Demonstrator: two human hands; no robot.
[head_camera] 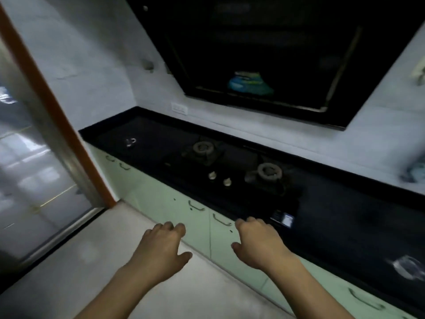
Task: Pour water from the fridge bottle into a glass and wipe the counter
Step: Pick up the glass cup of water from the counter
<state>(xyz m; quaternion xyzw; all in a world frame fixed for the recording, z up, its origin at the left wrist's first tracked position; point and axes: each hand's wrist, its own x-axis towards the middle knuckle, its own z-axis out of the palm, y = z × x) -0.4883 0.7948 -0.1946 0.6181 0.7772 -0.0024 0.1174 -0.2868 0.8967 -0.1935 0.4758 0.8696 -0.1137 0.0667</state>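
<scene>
A long black counter point(333, 203) runs from the far left corner to the near right. My left hand point(161, 247) hangs in front of the pale green cabinets, fingers loosely curled, holding nothing. My right hand point(257, 242) hovers by the counter's front edge, also loosely curled and empty. A clear, blurred glass-like object point(408, 267) sits on the counter at the far right. No bottle or fridge is in view.
A two-burner gas hob point(236, 166) with two knobs is set into the counter. A black hood point(264, 54) hangs above it. A small shiny object point(131, 142) lies at the counter's far left. A glass sliding door point(34, 157) with an orange frame stands on the left.
</scene>
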